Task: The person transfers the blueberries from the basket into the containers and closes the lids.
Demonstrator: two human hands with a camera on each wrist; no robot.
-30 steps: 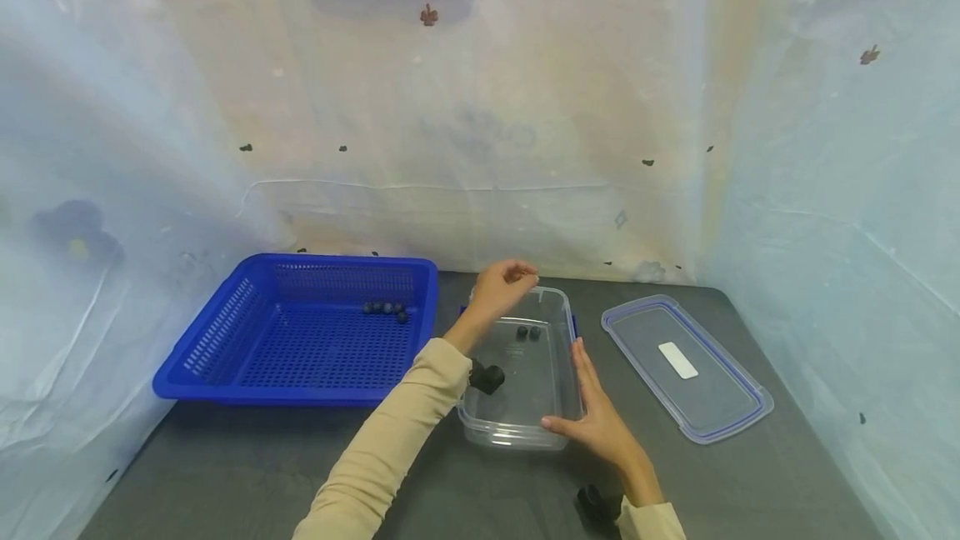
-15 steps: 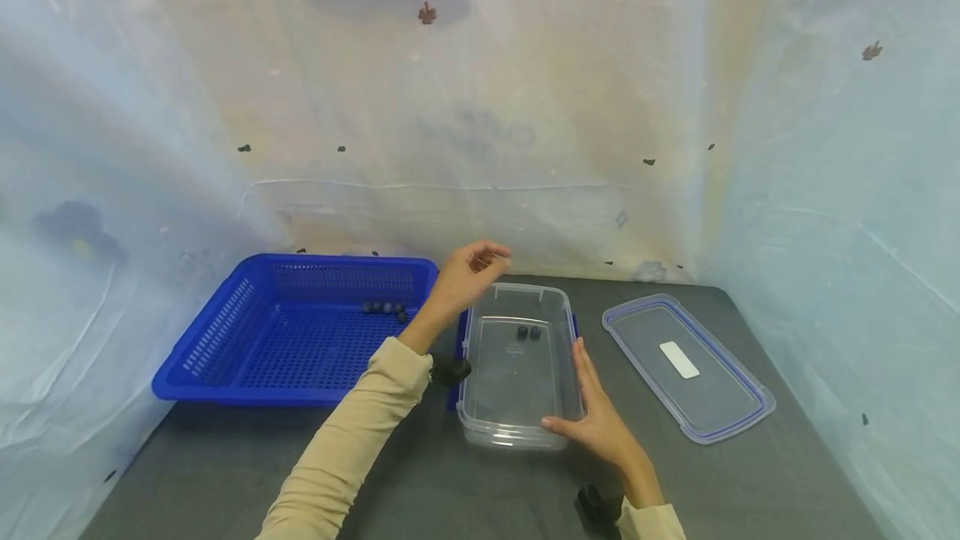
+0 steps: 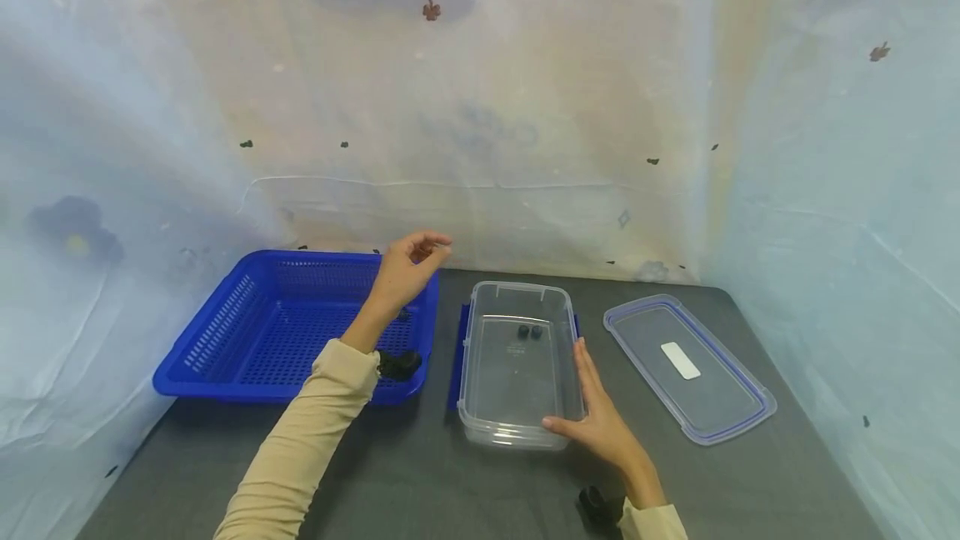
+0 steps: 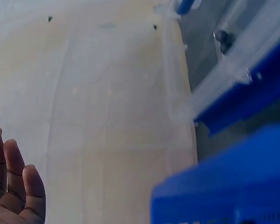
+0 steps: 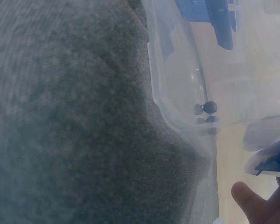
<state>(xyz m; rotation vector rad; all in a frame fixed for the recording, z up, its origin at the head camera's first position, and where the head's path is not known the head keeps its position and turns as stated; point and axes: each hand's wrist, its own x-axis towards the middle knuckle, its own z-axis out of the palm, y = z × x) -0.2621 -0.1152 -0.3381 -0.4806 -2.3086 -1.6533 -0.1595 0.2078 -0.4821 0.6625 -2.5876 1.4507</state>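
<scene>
My left hand (image 3: 401, 275) hovers above the right end of the blue plastic basket (image 3: 247, 394), its fingers loosely bent with nothing visible between them. In the left wrist view, several fingers (image 4: 24, 186) show, apart from any object. Past my left wrist, a small dark ball like a blueberry (image 3: 403, 315) shows in the basket; the others there are hidden behind the hand. My right hand (image 3: 603, 423) rests along the right side of the clear plastic container (image 3: 510, 382), thumb at the near rim, fingers straight. Inside it lie two blueberry-like balls (image 3: 529, 332), dark and round.
A clear lid (image 3: 712, 382) with a blue seal and white label lies flat at the right on the grey table (image 3: 450, 490). Blue side clips (image 3: 459, 357) hang off the container. Patterned sheeting (image 3: 555, 123) walls off the back and both sides.
My left hand has moved left, from above the container to above the basket. The right hand stays against the container, and the two balls inside lie where they were.
</scene>
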